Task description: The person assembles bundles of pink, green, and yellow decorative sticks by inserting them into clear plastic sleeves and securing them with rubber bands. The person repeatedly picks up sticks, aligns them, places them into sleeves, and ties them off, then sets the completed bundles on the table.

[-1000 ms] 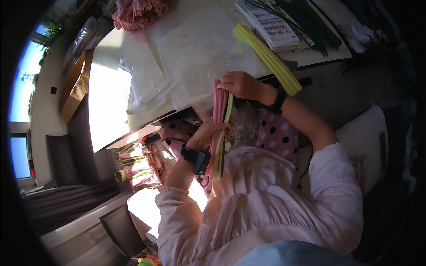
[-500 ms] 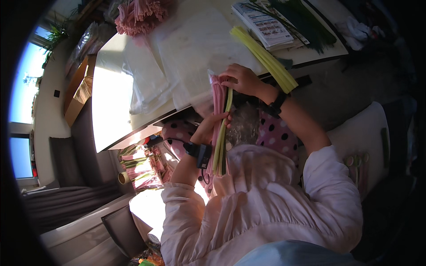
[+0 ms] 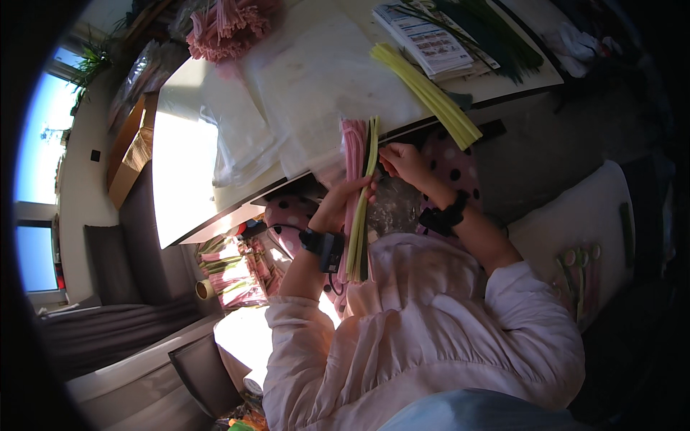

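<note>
Head view: left hand [image 3: 343,205] grips pink and green stems [image 3: 357,208]; right hand [image 3: 404,161] pinches their tops

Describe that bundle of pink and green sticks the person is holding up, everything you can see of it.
The bundle of sticks is a handful of long, thin, fuzzy-looking stems, like pipe cleaners: pale pink ones on the left, yellow-green ones on the right, with a dark strand between. They lie side by side, nearly upright in the picture, their top ends over the table's edge and their lower ends at the person's pale jacket. The left hand clasps them around the middle; the right hand pinches near the upper part.
</note>
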{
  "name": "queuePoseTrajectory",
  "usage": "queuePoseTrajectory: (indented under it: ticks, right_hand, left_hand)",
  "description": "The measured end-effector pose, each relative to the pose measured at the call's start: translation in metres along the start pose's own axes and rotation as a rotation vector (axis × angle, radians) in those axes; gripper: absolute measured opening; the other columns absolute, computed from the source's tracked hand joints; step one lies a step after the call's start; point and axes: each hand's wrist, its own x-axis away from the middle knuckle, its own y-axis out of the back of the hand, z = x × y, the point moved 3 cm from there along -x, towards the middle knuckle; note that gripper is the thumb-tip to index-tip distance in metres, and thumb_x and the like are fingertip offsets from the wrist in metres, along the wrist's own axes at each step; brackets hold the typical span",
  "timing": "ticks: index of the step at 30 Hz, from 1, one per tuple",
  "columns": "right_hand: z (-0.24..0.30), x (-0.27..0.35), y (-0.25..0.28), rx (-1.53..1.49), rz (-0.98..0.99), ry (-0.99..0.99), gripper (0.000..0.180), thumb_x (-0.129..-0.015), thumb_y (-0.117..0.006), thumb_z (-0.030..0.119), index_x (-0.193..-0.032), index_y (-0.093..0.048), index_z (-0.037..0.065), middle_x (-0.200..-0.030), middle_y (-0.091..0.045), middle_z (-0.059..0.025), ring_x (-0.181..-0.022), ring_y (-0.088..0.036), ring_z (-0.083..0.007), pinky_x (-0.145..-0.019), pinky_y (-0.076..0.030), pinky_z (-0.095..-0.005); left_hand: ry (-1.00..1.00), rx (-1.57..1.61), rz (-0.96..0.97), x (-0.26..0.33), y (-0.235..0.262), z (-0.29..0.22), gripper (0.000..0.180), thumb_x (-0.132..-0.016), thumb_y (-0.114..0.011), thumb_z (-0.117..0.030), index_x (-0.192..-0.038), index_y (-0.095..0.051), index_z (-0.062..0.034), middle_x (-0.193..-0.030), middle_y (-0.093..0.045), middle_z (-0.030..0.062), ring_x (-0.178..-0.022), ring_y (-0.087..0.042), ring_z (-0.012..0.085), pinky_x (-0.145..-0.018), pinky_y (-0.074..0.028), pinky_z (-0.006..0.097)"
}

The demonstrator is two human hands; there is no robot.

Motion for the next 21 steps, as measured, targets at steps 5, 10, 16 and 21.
queuePoseTrajectory:
  ticks: [5, 10, 16, 21]
  right_hand:
    - [0.016, 0.010, 0.006, 0.078, 0.150, -0.064, 0.032, -0.090, -0.057, 0.023, -0.067, -0.057, 0.000, -0.052, -0.052, -0.0018, -0.047, -0.050, -0.0098, -0.046, -0.039, -0.0255]
    - [0.073, 0.016, 0.026, 0.853, -0.290, 0.209, 0.026, -0.081, -0.066, 0.027, -0.089, -0.060, 0.003, -0.065, -0.055, -0.0054, -0.057, -0.056, -0.0194, -0.052, -0.044, -0.0325]
    - [0.095, -0.006, -0.013, 1.138, -0.286, 0.868, 0.028, -0.075, -0.064, 0.019, -0.098, -0.058, 0.004, -0.086, -0.055, -0.0077, -0.086, -0.056, -0.0249, -0.069, -0.048, -0.0339]
    - [0.079, -0.026, -0.027, 1.174, -0.115, 1.105, 0.020, -0.074, -0.057, 0.009, -0.094, -0.060, 0.004, -0.084, -0.054, -0.0078, -0.079, -0.058, -0.0234, -0.064, -0.050, -0.0332]
  left_hand:
    - [-0.039, -0.163, -0.105, -0.013, 0.001, 0.005, 0.019, -0.089, -0.056, -0.012, -0.102, -0.055, 0.0020, -0.083, -0.061, 0.0083, -0.067, -0.059, 0.0136, -0.064, -0.053, 0.026]
    - [-0.021, -0.195, -0.134, -0.019, 0.008, 0.011, 0.018, -0.088, -0.057, -0.012, -0.098, -0.055, 0.0019, -0.082, -0.061, 0.0089, -0.065, -0.059, 0.0147, -0.065, -0.054, 0.027]
    - [-0.039, -0.203, -0.141, -0.019, 0.006, 0.013, 0.017, -0.087, -0.058, -0.010, -0.097, -0.054, 0.0027, -0.080, -0.060, 0.0099, -0.065, -0.059, 0.0162, -0.066, -0.054, 0.031]
    - [-0.022, -0.206, -0.173, -0.012, 0.001, 0.012, 0.017, -0.087, -0.058, -0.008, -0.099, -0.054, 0.0034, -0.080, -0.060, 0.0108, -0.065, -0.059, 0.0176, -0.066, -0.054, 0.033]
